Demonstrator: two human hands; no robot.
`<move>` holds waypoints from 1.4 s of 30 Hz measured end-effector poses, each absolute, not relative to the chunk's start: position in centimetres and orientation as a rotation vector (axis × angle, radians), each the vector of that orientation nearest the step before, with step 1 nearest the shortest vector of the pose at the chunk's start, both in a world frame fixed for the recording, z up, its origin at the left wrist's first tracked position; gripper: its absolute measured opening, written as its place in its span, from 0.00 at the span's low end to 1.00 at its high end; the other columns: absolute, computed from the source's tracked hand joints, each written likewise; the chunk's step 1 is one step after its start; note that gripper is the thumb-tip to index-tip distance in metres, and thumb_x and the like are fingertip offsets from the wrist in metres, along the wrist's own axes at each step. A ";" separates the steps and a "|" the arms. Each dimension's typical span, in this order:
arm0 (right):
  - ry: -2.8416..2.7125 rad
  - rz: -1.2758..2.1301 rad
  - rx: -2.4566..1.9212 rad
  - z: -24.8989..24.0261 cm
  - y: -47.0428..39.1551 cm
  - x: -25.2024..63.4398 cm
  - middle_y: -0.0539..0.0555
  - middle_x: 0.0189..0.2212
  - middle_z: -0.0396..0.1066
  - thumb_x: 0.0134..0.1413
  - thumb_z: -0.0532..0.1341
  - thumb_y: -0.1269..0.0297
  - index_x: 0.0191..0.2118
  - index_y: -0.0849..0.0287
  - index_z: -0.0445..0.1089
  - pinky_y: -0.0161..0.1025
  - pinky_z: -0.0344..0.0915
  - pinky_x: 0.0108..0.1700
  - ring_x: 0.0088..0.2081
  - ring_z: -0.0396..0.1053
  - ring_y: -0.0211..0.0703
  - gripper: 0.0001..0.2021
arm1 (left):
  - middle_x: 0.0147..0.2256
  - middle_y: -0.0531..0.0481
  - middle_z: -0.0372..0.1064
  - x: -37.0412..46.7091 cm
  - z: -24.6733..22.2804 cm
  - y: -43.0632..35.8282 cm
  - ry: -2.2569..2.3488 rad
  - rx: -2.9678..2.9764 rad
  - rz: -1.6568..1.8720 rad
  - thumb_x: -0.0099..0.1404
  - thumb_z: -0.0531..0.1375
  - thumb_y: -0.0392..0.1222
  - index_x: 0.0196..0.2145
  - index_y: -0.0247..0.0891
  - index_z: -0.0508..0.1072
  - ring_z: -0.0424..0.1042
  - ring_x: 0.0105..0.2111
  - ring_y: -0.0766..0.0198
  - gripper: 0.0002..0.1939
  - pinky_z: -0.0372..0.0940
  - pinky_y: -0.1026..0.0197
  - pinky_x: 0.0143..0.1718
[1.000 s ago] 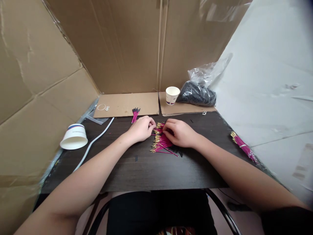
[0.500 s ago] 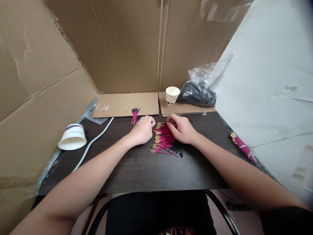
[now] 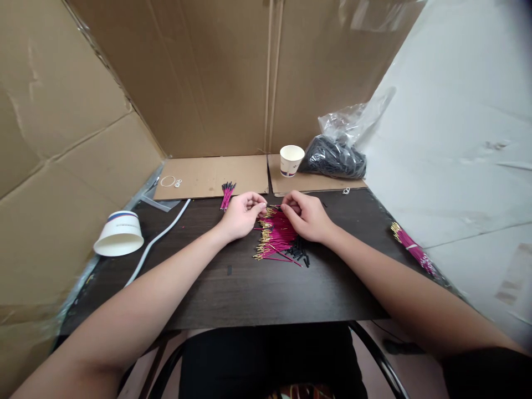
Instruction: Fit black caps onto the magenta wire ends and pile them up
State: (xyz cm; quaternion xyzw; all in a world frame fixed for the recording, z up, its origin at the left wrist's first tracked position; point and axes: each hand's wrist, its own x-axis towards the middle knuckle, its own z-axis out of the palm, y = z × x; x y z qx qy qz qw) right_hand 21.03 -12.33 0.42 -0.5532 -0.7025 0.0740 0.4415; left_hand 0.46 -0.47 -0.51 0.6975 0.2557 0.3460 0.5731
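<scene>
On the dark table lies a pile of short magenta wires (image 3: 279, 230) with gold tips facing left. Small black sleeves (image 3: 298, 250) are scattered at its lower right. My left hand (image 3: 244, 215) is at the pile's upper left, thumb and fingertips pinched together; what they hold is too small to make out. At the upper right, my right hand (image 3: 306, 215) pinches a thin magenta wire, which points left toward the other fingertips. A small bunch of magenta wires with black ends (image 3: 227, 195) lies beyond my left hand.
A paper cup (image 3: 291, 162) and a clear bag of black pieces (image 3: 334, 158) stand at the back. Left are a tipped paper cup (image 3: 119, 234) and a pale cable (image 3: 160, 237). A tied wire bundle (image 3: 411, 247) lies right. Cardboard walls (image 3: 208, 77) enclose the table.
My left hand has turned so that its thumb and pinched fingertips show, and has come up to the pile's top edge. My right hand has stayed nearly in place.
</scene>
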 end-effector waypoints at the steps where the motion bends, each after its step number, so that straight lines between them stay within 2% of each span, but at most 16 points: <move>1: -1.737 0.179 -1.377 0.5 -12.4 21.0 0.50 0.27 0.71 0.72 0.61 0.62 0.41 0.56 0.70 0.40 0.62 0.36 0.27 0.64 0.41 0.06 | 0.32 0.48 0.76 0.4 -0.5 -0.4 0.592 1.622 0.816 0.69 0.70 0.41 0.40 0.35 0.75 0.77 0.34 0.62 0.09 0.74 0.56 0.44; 5: -1.687 0.161 -1.396 0.7 -12.5 21.0 0.48 0.25 0.69 0.70 0.61 0.62 0.39 0.56 0.70 0.40 0.61 0.35 0.26 0.63 0.40 0.06 | 0.33 0.48 0.76 0.3 -0.4 -0.3 0.558 1.568 0.829 0.66 0.72 0.42 0.41 0.34 0.74 0.78 0.35 0.62 0.13 0.74 0.56 0.45; 12: -1.657 0.157 -1.386 0.9 -12.6 20.9 0.48 0.24 0.69 0.69 0.61 0.62 0.38 0.57 0.70 0.39 0.61 0.34 0.25 0.62 0.40 0.06 | 0.33 0.47 0.77 0.1 0.1 -0.7 0.517 1.493 0.826 0.66 0.70 0.38 0.43 0.33 0.74 0.78 0.35 0.64 0.11 0.72 0.58 0.44; 31: -1.665 0.142 -1.378 1.1 -12.7 21.0 0.48 0.24 0.68 0.68 0.62 0.63 0.38 0.57 0.70 0.39 0.61 0.34 0.25 0.60 0.39 0.06 | 0.34 0.47 0.78 0.2 -0.1 -0.8 0.478 1.546 0.831 0.68 0.70 0.40 0.44 0.33 0.74 0.78 0.35 0.63 0.12 0.73 0.58 0.42; 37: -1.668 0.154 -1.357 1.3 -12.8 20.8 0.47 0.24 0.67 0.70 0.61 0.62 0.38 0.57 0.70 0.39 0.59 0.34 0.25 0.60 0.39 0.07 | 0.38 0.43 0.81 0.0 0.0 -0.9 0.461 1.612 0.807 0.69 0.70 0.43 0.48 0.32 0.78 0.81 0.39 0.59 0.14 0.75 0.53 0.49; 42: -1.676 0.103 -1.335 1.3 -12.8 20.8 0.47 0.24 0.66 0.70 0.62 0.63 0.38 0.57 0.70 0.38 0.59 0.33 0.24 0.58 0.37 0.07 | 0.40 0.41 0.83 -0.1 0.2 -1.1 0.459 1.627 0.811 0.67 0.73 0.47 0.46 0.32 0.83 0.83 0.40 0.58 0.17 0.77 0.50 0.53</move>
